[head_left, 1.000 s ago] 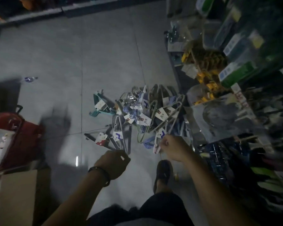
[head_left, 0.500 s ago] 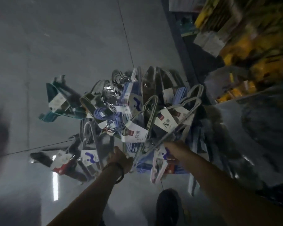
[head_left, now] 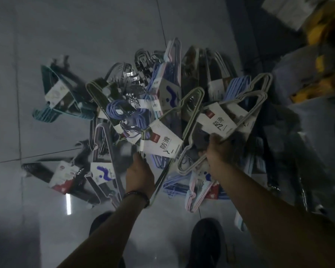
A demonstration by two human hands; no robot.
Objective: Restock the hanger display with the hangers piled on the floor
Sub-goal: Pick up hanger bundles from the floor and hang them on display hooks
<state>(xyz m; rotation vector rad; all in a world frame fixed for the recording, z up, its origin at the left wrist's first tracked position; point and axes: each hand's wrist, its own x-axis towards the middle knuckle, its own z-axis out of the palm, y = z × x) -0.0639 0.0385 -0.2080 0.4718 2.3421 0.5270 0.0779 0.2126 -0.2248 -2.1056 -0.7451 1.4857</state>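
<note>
Left hand [head_left: 139, 172] and right hand [head_left: 219, 151] are each gripping a hanger bundle [head_left: 161, 144] by its bar; they're looking light, stiff, snag-prone.

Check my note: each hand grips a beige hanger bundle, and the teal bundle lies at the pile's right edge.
Wrong side: the head view shows the teal bundle at the left edge of the pile. Otherwise right: the left hand grips one beige bundle, the right hand a second beige bundle.

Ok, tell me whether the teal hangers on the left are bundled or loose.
Bundled: the teal hangers lie stacked as one on the floor, a white card wrapped round their middle.
</note>
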